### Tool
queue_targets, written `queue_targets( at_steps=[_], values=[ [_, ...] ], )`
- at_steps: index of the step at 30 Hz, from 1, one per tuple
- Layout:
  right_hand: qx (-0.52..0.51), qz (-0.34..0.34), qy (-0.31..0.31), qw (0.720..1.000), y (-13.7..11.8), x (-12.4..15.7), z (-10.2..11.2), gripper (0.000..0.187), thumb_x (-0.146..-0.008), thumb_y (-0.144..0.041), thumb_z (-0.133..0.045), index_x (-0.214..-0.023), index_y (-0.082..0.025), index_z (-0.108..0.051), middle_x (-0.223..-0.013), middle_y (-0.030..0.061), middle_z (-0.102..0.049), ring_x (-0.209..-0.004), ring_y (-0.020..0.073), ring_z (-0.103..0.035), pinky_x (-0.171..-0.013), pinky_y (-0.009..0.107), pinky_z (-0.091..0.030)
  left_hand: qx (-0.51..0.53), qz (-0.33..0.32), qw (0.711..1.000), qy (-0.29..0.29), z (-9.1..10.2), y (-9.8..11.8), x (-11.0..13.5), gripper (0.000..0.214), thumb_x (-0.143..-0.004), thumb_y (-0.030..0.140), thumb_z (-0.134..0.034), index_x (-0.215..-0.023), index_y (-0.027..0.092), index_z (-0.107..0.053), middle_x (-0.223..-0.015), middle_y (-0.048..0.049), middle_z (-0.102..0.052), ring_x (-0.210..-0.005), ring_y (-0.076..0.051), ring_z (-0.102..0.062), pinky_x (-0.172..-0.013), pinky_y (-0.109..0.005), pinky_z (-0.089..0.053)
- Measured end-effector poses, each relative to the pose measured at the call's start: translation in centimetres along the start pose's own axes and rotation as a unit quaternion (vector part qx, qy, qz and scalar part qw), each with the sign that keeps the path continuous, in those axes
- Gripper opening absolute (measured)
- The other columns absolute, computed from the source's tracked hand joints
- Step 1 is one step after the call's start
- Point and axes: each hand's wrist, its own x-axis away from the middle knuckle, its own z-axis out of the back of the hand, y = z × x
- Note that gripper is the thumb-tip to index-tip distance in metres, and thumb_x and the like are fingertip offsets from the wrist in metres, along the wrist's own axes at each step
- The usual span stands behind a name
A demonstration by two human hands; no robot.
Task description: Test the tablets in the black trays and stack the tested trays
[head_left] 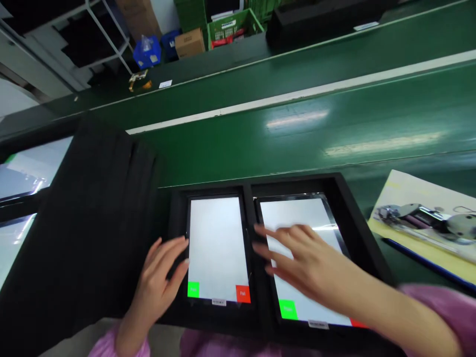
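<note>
Two lit tablets lie side by side in a black foam tray (345,198) in front of me. The left tablet (217,243) shows a white screen with a green button at its lower left and a red one at its lower right. My left hand (161,277) rests at that tablet's left edge, fingers spread, holding nothing. My right hand (301,263) hovers over the right tablet (297,218), fingers stretched out and apart, slightly blurred. A green button shows at that screen's lower left; its red button is mostly hidden by my arm.
A black cloth (85,223) hangs at the left over more lit screens (22,173). A green conveyor belt (316,129) runs behind the tray. A printed sheet with a device photo (427,218) lies at the right. Crates and boxes (189,42) stand beyond.
</note>
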Motion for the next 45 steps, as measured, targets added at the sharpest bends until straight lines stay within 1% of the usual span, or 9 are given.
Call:
queue_targets(
  at_steps=[4,7,13,26,32,36,39,42,45],
  values=[
    [-0.032,0.026,-0.004,0.999,-4.7,6.4,1.8,0.036,-0.116,-0.035,-0.042,-0.117,-0.027,-0.077,-0.129,0.0009,-0.077,-0.105,0.0203,-0.065,-0.101,0.043,-0.04,-0.035,-0.04,0.996,-0.073,0.9,2.1,7.3,0.049,-0.103,0.016,-0.06,-0.151,0.023,-0.057,-0.149,-0.0089,-0.065,-0.145,-0.022,-0.056,-0.138,-0.044,-0.019],
    [0.019,-0.015,0.011,1.0,-6.0,9.4,1.4,0.036,-0.117,-0.039,-0.041,-0.122,-0.028,-0.075,-0.133,0.0025,-0.075,-0.111,0.0238,-0.064,-0.098,0.047,-0.039,-0.081,-0.008,0.994,-0.069,0.0,3.1,9.4,0.046,-0.105,0.02,-0.055,-0.151,0.026,-0.059,-0.17,-0.0089,-0.043,-0.16,-0.025,-0.036,-0.139,-0.046,-0.004],
    [-0.01,-0.105,0.057,0.993,-5.9,11.3,-0.3,0.026,-0.108,-0.017,-0.055,-0.131,-0.017,-0.068,-0.137,0.0169,-0.066,-0.119,0.0289,-0.058,-0.103,0.05,-0.041,-0.042,0.068,0.996,0.03,-1.9,3.8,6.7,0.046,-0.107,0.024,-0.055,-0.153,0.022,-0.051,-0.156,-0.0128,-0.056,-0.147,-0.025,-0.051,-0.136,-0.046,-0.02],
    [0.058,-0.127,0.045,0.989,-5.7,10.9,-1.4,0.035,-0.112,-0.033,-0.048,-0.14,-0.022,-0.065,-0.142,0.0176,-0.066,-0.118,0.036,-0.061,-0.099,0.057,-0.041,-0.072,0.011,0.997,0.027,-2.3,4.0,5.8,0.035,-0.103,0.021,-0.063,-0.137,0.02,-0.063,-0.14,-0.0136,-0.067,-0.135,-0.025,-0.061,-0.135,-0.049,-0.021],
    [0.077,-0.179,0.079,0.978,-1.9,9.3,1.1,0.064,-0.11,-0.036,-0.047,-0.171,-0.038,-0.03,-0.137,0.011,-0.071,-0.113,0.0393,-0.067,-0.094,0.059,-0.044,-0.117,0.054,0.991,-0.046,-1.4,4.2,6.1,0.042,-0.108,0.037,-0.056,-0.149,0.026,-0.059,-0.159,-0.0136,-0.054,-0.149,-0.032,-0.049,-0.134,-0.06,-0.015],
    [0.031,-0.15,0.044,0.987,3.4,4.9,1.2,0.049,-0.113,-0.048,-0.037,-0.155,-0.03,-0.053,-0.132,0.0105,-0.073,-0.116,0.0374,-0.068,-0.097,0.057,-0.047,-0.097,0.086,0.991,0.007,1.8,4.0,1.9,0.054,-0.111,0.055,-0.042,-0.157,0.028,-0.05,-0.173,-0.015,-0.035,-0.158,-0.038,-0.037,-0.131,-0.067,-0.02],
    [-0.016,-0.163,-0.036,0.986,6.9,0.6,-0.5,0.049,-0.113,-0.049,-0.038,-0.142,-0.02,-0.065,-0.141,0.0158,-0.068,-0.124,0.0367,-0.065,-0.097,0.053,-0.051,-0.042,0.087,0.992,0.076,3.0,2.6,-4.4,0.047,-0.111,0.049,-0.044,-0.15,0.026,-0.056,-0.161,-0.013,-0.053,-0.15,-0.031,-0.049,-0.127,-0.054,-0.037],
    [-0.006,-0.195,-0.085,0.977,8.3,-2.4,-2.1,0.047,-0.113,-0.046,-0.045,-0.133,-0.012,-0.071,-0.126,0.0194,-0.071,-0.113,0.0357,-0.066,-0.09,0.05,-0.053,-0.021,0.09,0.996,-0.008,1.0,0.2,-10.1,0.044,-0.112,0.047,-0.038,-0.13,0.025,-0.07,-0.134,-0.0075,-0.074,-0.127,-0.026,-0.067,-0.116,-0.046,-0.049],
    [-0.002,-0.209,-0.107,0.972,8.0,-3.2,-2.4,0.041,-0.115,-0.041,-0.045,-0.121,-0.016,-0.076,-0.112,0.0138,-0.072,-0.105,0.0283,-0.064,-0.086,0.042,-0.05,-0.024,0.11,0.993,-0.034,-2.7,-1.9,-12.8,0.048,-0.109,0.051,-0.039,-0.12,0.022,-0.076,-0.121,-0.0114,-0.076,-0.116,-0.031,-0.069,-0.108,-0.052,-0.05]
  ],
)
